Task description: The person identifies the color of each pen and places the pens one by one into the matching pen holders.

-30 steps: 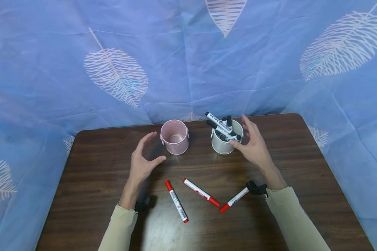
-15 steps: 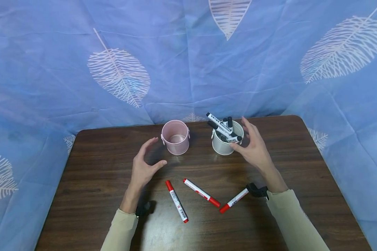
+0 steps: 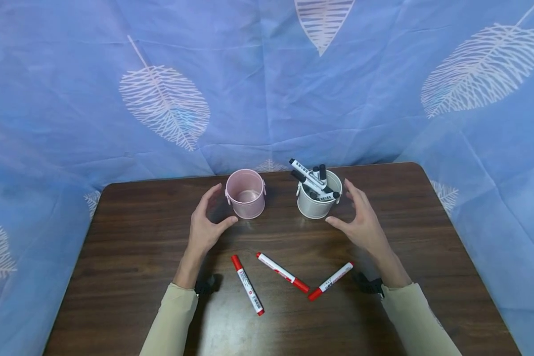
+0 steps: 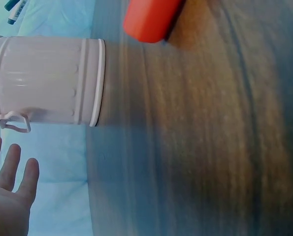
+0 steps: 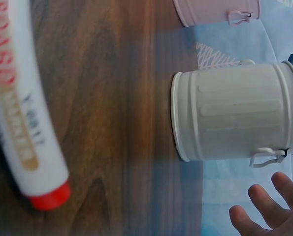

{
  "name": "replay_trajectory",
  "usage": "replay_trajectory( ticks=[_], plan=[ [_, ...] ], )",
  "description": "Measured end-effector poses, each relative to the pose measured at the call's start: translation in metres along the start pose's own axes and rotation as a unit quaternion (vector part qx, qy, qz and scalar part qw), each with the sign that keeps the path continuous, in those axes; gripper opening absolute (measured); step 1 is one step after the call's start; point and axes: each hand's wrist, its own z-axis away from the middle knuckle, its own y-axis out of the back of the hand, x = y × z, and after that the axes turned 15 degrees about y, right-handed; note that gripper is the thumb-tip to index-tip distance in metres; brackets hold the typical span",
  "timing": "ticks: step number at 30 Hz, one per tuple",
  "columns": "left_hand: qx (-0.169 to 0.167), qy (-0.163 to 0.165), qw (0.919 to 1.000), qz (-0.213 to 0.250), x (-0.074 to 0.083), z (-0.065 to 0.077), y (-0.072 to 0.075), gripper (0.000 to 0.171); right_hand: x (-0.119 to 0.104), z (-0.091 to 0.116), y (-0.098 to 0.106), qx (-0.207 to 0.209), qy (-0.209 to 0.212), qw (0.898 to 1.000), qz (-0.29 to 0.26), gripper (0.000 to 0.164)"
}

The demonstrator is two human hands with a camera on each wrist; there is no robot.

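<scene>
A pink bucket [image 3: 245, 198] stands upright near the back edge of the table, with nothing seen inside it. My left hand [image 3: 204, 225] is spread just to its left, thumb and fingers apart and holding nothing. Right of the pink bucket stands a white bucket [image 3: 312, 206], full of black-capped markers [image 3: 316, 182] that poke out over its rim. Beside it on the right is my right hand [image 3: 358, 222], also spread with nothing in it. In the right wrist view, its fingers [image 5: 267, 206] are apart from the white bucket's handle [image 5: 268, 156].
Three red-capped markers lie on the table between my forearms: a left one [image 3: 248, 286], a middle one [image 3: 282, 272] and a right one [image 3: 331, 281]. A blue leaf-print cloth [image 3: 267, 99] hangs behind the wooden table [image 3: 124, 267].
My right hand has drawn back from the white bucket's rim, down and slightly right. My left hand has shifted slightly up, nearer the pink bucket. Buckets and markers stay in place.
</scene>
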Motion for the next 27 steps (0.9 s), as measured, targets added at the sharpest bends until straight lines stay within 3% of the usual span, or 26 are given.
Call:
replay_trajectory(
  ticks=[13,19,27],
  plan=[
    [-0.007,0.003,0.9998,0.017,-0.001,-0.009,-0.004,0.083,0.007,0.016,0.002,-0.017,0.004,1.0,0.017,0.105],
    [-0.032,0.006,0.999,0.03,-0.004,-0.016,-0.012,0.079,0.018,0.034,0.004,-0.06,0.008,0.998,0.021,0.108],
    [-0.028,-0.003,0.9983,0.051,-0.005,-0.023,-0.011,0.08,0.024,0.046,0.001,-0.104,0.027,0.994,0.037,0.099]
  ],
)
